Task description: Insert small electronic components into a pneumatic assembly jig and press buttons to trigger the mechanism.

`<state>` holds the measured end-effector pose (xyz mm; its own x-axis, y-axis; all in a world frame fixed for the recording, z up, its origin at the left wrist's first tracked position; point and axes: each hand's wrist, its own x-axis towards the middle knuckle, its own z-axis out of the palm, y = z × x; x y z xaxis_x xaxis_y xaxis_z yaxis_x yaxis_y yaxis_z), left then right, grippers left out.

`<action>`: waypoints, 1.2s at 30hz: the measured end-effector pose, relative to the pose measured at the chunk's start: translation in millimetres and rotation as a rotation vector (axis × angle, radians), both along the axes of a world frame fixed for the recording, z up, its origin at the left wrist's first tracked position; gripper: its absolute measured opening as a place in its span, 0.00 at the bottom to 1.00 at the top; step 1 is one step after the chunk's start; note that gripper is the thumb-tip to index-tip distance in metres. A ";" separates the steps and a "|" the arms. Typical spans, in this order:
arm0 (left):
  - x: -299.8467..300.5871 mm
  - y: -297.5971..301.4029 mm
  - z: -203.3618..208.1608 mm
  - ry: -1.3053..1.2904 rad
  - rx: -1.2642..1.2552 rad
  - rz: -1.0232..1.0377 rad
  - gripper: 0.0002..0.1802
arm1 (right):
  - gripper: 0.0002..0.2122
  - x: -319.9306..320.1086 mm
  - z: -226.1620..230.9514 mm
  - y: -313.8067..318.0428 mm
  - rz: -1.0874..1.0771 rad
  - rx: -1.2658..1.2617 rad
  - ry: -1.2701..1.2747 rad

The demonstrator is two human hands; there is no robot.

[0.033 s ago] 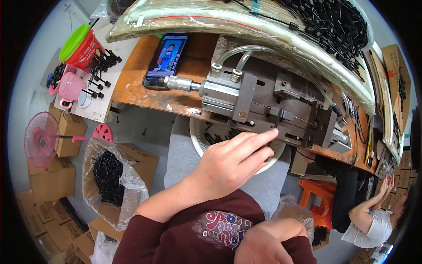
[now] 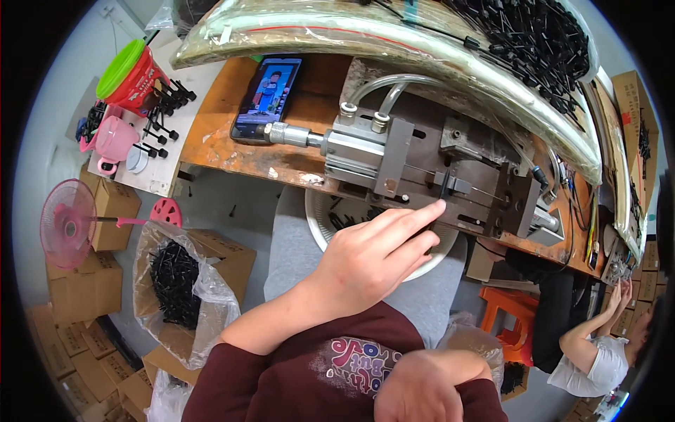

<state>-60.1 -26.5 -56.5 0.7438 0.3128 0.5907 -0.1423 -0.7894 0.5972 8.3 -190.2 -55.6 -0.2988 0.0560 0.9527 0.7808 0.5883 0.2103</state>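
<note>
My left hand (image 2: 373, 257) reaches over a pneumatic clamping fixture (image 2: 394, 158) at the bench edge. Its index fingertip meets the lower end of a small black plastic part (image 2: 445, 186), which sits at the small metal block (image 2: 458, 183) on the fixture's thin rod. The fingers lie close together around that end; the thumb is hidden beneath them. My right hand (image 2: 418, 390) is low in front of my maroon top, away from the fixture. Motion blurs it, so its fingers cannot be made out. Below my left hand, a white basket (image 2: 314, 218) on my lap holds black parts.
A phone (image 2: 267, 98) leans behind the cylinder's left end. Black parts pile up at the back right (image 2: 524, 53). A red bucket (image 2: 133, 81) and pink cup (image 2: 116, 137) stand left. A lined box (image 2: 219, 302) and pink fan (image 2: 68, 218) are lower left; a co-worker (image 2: 594, 359) sits right.
My right hand has shifted slightly and its blur differs. My left hand stays with its fingertip at the black part. The whole view has moved a little.
</note>
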 end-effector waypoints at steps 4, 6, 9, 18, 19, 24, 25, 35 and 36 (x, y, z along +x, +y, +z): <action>16.6 1.3 -7.8 0.003 0.115 0.018 0.13 | 0.24 -17.4 -43.7 0.2 -0.061 -0.351 0.064; 24.0 0.2 -14.5 -0.009 0.162 0.044 0.13 | 0.26 -26.3 -60.5 6.0 -0.064 -0.525 0.160; 30.8 -1.3 -14.7 0.016 0.242 0.078 0.11 | 0.17 -25.7 -62.9 8.8 -0.092 -0.621 0.190; 44.8 -4.1 -7.1 0.084 0.417 0.088 0.08 | 0.13 -15.6 -47.6 17.5 -0.147 -0.558 0.306; 44.8 -4.3 -5.7 0.098 0.417 0.083 0.08 | 0.14 -15.2 -47.9 17.4 -0.146 -0.553 0.314; 44.3 -6.3 -6.0 0.123 0.380 0.083 0.10 | 0.14 -6.4 -44.9 10.5 -0.150 -0.602 0.315; 44.0 -6.6 -5.8 0.131 0.378 0.083 0.10 | 0.14 -5.2 -43.7 8.8 -0.158 -0.621 0.324; 42.7 -6.2 3.4 0.201 0.300 0.079 0.11 | 0.18 16.2 -28.4 0.1 -0.333 -0.596 0.492; 43.3 -4.5 6.2 0.202 0.269 0.064 0.11 | 0.19 22.4 -24.0 0.4 -0.375 -0.598 0.496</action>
<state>-16.8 -31.0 -50.3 0.8381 0.2151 0.5013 0.0122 -0.9261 0.3770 30.6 -189.8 -79.7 0.2828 0.6015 0.7471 0.8651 0.1764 -0.4696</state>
